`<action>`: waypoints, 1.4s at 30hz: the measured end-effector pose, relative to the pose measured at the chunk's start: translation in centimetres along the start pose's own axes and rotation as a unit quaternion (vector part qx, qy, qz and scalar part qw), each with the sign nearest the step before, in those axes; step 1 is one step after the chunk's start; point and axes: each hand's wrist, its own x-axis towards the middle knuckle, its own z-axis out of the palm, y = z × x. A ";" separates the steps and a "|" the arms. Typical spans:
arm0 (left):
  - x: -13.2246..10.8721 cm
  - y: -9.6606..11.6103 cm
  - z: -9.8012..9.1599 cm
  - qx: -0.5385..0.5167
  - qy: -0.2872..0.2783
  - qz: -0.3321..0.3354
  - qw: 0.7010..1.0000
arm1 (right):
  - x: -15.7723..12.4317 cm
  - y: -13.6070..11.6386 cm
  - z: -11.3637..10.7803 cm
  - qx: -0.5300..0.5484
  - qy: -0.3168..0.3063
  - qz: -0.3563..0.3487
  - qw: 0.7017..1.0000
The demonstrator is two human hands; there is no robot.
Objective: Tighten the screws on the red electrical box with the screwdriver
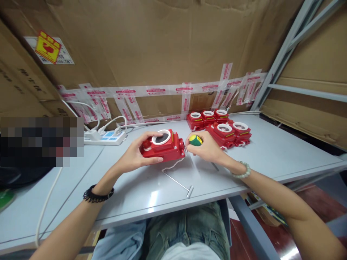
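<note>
My left hand point(138, 153) is wrapped round the left end of a red alarm box point(165, 150) with a round white-rimmed window, its thumb or finger lying over the window. At the box's right end, my right hand point(204, 147) is closed on a screwdriver with a green and yellow handle point(195, 140). The screwdriver's tip is hidden by the fingers. From that end a thin white cord point(173, 166) runs down to a small metal hammer point(189, 190) lying on the table.
Several similar red boxes point(224, 136) stand at the back right of the grey-white table point(282, 151). A white power strip point(108, 137) with plugged-in cables sits at the back left. Taped cardboard point(162, 47) rises behind, and a metal frame point(287, 47) stands at right.
</note>
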 end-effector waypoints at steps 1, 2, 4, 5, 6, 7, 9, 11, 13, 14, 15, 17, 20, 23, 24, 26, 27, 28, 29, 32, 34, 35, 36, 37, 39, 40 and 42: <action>0.0 0.0 0.0 -0.001 -0.001 0.000 1.000 | 0.0 0.0 0.0 0.002 0.005 0.000 1.000; 0.0 0.0 0.0 -0.001 -0.001 0.000 1.000 | 0.0 0.0 0.1 0.002 0.011 0.000 1.000; 0.0 0.0 0.0 0.004 0.000 0.001 1.000 | -0.1 0.0 0.1 -0.001 0.023 0.001 1.000; 0.0 0.0 0.0 0.006 0.001 0.002 1.000 | -0.1 0.0 0.2 -0.004 0.030 0.002 1.000; 0.0 0.0 0.0 0.009 0.002 0.004 1.000 | -0.1 0.0 0.2 -0.009 0.035 0.005 0.999; 0.0 0.0 0.1 0.011 0.004 0.005 1.000 | -0.1 0.0 0.3 -0.015 0.039 0.007 0.999; -0.1 0.0 0.1 0.016 0.005 0.008 1.000 | -0.1 0.0 0.4 -0.028 0.045 0.009 0.999; -0.1 0.0 0.1 0.022 0.007 0.011 1.000 | -0.1 0.1 0.6 -0.040 0.049 0.006 0.998; -0.1 0.0 0.1 0.028 0.007 0.015 0.999 | -0.1 0.2 0.7 -0.052 0.054 0.000 0.997; -0.1 0.0 0.2 0.030 0.007 0.017 0.999 | -0.1 0.3 0.7 -0.058 0.057 -0.001 0.997; -0.1 -0.1 0.2 0.033 0.008 0.018 0.999 | -0.1 0.3 0.7 -0.064 0.059 -0.002 0.996; -0.2 0.0 0.2 0.037 0.010 0.019 0.999 | -0.1 0.4 0.8 -0.075 0.064 0.000 0.995; -0.1 0.1 0.2 0.044 0.011 0.018 0.999 | 0.0 0.5 0.8 -0.084 0.071 0.004 0.994; -0.1 0.3 0.2 0.052 0.013 0.020 0.998 | 0.1 0.5 0.9 -0.091 0.076 0.008 0.993; -0.1 0.3 0.2 0.056 0.014 0.021 0.998 | 0.1 0.5 0.9 -0.095 0.077 0.007 0.992; -0.1 0.4 0.2 0.061 0.017 0.023 0.998 | 0.1 0.5 0.9 -0.104 0.082 0.002 0.991; -0.1 0.4 0.2 0.062 0.017 0.023 0.998 | 0.2 0.5 0.9 -0.108 0.083 -0.001 0.991; -0.1 0.3 0.2 0.063 0.018 0.024 0.998 | 0.2 0.5 1.0 -0.110 0.083 -0.003 0.990; -0.1 0.3 0.2 0.065 0.018 0.024 0.997 | 0.2 0.6 1.0 -0.112 0.083 -0.004 0.990; -0.1 0.3 0.2 0.073 0.018 0.025 0.997 | 0.1 0.6 1.0 -0.112 0.084 -0.006 0.990; -0.1 0.3 0.2 0.075 0.018 0.028 0.997 | 0.1 0.5 1.0 -0.115 0.087 -0.007 0.990; -0.1 0.3 0.2 0.075 0.018 0.029 0.997 | 0.1 0.5 1.0 -0.117 0.088 -0.007 0.989; -0.1 0.4 0.2 0.075 0.019 0.030 0.997 | 0.0 0.4 1.0 -0.121 0.089 -0.008 0.989; -0.1 0.4 0.2 0.075 0.019 0.031 0.996 | 0.0 0.4 1.0 -0.124 0.089 -0.008 0.988; 0.0 0.5 0.3 0.077 0.021 0.032 0.996 | 0.0 0.4 1.0 -0.128 0.089 -0.008 0.988; 0.0 0.5 0.3 0.078 0.021 0.033 0.996 | 0.0 0.4 1.1 -0.130 0.090 -0.008 0.987; -0.1 0.5 0.3 0.082 0.022 0.035 0.996 | 0.1 0.5 1.1 -0.129 0.092 -0.008 0.987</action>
